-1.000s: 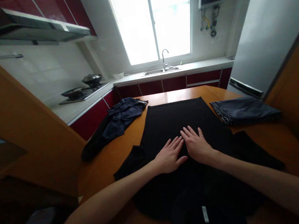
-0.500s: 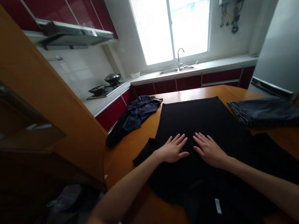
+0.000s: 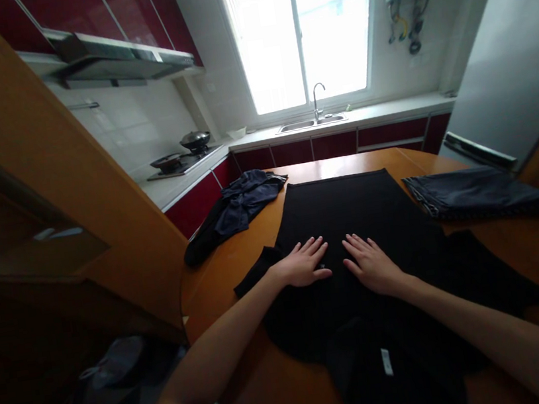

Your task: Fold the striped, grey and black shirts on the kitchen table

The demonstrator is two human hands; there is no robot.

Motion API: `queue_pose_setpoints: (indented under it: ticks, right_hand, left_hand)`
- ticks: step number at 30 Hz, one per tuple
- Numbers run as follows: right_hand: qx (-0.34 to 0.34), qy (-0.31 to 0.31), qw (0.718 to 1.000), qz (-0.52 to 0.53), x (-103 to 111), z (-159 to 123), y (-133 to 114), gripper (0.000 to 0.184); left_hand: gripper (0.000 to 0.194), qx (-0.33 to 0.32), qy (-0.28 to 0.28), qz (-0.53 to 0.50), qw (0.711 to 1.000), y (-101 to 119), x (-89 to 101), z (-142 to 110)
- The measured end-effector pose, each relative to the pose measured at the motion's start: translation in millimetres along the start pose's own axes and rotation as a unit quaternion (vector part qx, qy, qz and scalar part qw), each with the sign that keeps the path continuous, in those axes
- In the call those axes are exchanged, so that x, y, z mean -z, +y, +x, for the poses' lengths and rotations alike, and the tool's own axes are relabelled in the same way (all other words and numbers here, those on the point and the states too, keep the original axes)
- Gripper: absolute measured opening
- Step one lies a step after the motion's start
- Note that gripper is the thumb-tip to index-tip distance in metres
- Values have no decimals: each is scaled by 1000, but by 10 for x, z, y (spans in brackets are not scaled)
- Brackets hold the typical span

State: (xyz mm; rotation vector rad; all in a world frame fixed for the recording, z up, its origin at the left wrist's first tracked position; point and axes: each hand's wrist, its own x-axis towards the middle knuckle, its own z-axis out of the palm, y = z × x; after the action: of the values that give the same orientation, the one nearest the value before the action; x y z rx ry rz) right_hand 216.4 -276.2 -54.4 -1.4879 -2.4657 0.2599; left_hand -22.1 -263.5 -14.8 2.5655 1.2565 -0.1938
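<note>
A black short-sleeved shirt lies spread on the wooden table, its hem toward the window and its collar end, with a small white label, toward me. My left hand rests flat on the left part of the shirt, fingers spread and pointing right and away. On the other side of the middle, my right hand also presses flat on the cloth, fingers apart. A narrow strip of black fabric separates the two hands. Neither hand grips anything.
A rumpled heap of dark clothes sits at the table's left edge. Folded dark trousers lie at the right. Beyond the table are a counter with a sink, a stove and, at right, a fridge.
The whole view has shifted slightly. My left hand has slid a little leftward over the shirt, so the gap between the hands is a bit wider. Both stay flat.
</note>
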Motion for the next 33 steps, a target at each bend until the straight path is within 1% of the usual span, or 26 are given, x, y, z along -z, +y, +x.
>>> queue_pose_setpoints:
  ticks: [2,4,7,9,11,13,15,26,33]
  right_hand:
    - [0,-2,1000,0,8,1,-5,62]
    - [-1,-5,1000,1,20,1,-12,62]
    - [-1,-7,1000,4,39,1,-24,62]
    - [-2,-8,1000,6,48,0,-31,62]
    - [-3,-9,1000,5,54,-1,-36,62]
    - [-4,-9,1000,4,56,-3,-39,62]
    - [-4,-7,1000,4,57,-6,-40,62]
    - [-4,-5,1000,5,59,-11,-36,62]
    - [-5,-7,1000,1,61,-8,-36,62]
  left_hand:
    - [83,6,1,0,1000,-5,0,2]
    - [85,30,0,-2,1000,-14,7,2]
    - [88,111,12,-5,994,-48,25,5]
    - [87,147,46,6,988,-81,36,15]
    - [82,138,71,13,988,-114,36,31]
    - [79,114,60,6,992,-142,25,50]
    - [79,104,41,-5,994,-162,7,64]
    - [78,98,51,2,994,-187,-24,70]
    - [80,96,50,4,994,-202,-38,81]
